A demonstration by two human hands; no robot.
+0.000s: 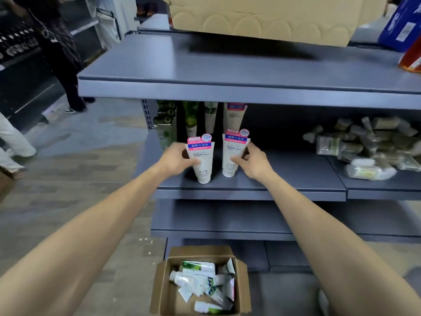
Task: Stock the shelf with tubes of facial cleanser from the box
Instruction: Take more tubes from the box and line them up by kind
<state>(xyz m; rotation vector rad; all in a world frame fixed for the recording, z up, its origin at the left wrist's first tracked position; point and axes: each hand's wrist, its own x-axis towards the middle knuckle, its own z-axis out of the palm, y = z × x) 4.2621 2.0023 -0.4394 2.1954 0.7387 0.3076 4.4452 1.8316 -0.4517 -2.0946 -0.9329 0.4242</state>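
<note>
Both hands up at the middle shelf [284, 179], each holding one pink-top facial cleanser tube cap-down. Left hand [176, 159] has fingers curled round the left tube [201, 160]; right hand [251, 160] pinches the right tube [233, 156] with thumb in front, fingers behind. Both tube caps look to be touching or just off the shelf near its front edge; contact can't be confirmed. Risks: tubes are narrow at the cap and top-heavy with the wide crimped end up, so letting go before they sit flat likely tips them, and the left tube sits closest to the lip, so it could fall off toward 6 o'clock, near the box [200, 281] on the floor. The two stand close together, so one toppling probably knocks the other. Row of tubes [234, 116] at 12 o'clock behind them: pushing back too hard could domino those. Box still has a loose pile of tubes, so plenty is left to stock. Heap of packets [364, 144] at 3 o'clock on the same shelf, well apart, no issue.
</note>
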